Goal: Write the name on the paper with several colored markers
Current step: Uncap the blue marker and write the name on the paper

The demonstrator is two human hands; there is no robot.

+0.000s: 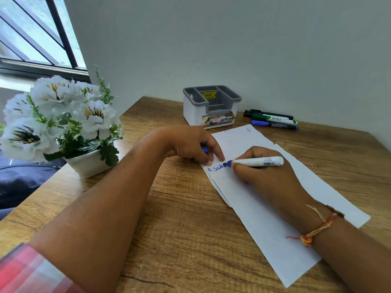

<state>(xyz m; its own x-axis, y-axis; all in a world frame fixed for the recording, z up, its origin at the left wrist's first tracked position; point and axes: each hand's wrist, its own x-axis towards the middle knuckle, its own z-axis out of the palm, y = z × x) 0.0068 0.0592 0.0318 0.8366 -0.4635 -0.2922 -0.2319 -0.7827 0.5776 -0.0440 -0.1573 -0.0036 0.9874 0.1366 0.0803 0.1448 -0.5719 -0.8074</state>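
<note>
Here the right hand (264, 176) grips the blue marker (258, 161), tip on the paper (264, 208) on the counter (179, 218), seemingly mid-name, while the left hand (190, 144) holds the cap (204, 149) and pins the paper's edge; next likely calls for finishing, recapping, then taking one of the spare markers (273, 120).

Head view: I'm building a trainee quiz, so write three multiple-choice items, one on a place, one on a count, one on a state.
1. Where do the spare markers lie? A right of the organizer B inside it C left of it
2. How many are they? A two B three C five
3. The marker in the right hand is: A capped B uncapped, tip on the paper C lifted off the paper
Key: 1 A, they lie to its right by the wall; 2 B, black, green, blue; 3 B, blue tip touches the paper; the left hand holds the cap.
</note>
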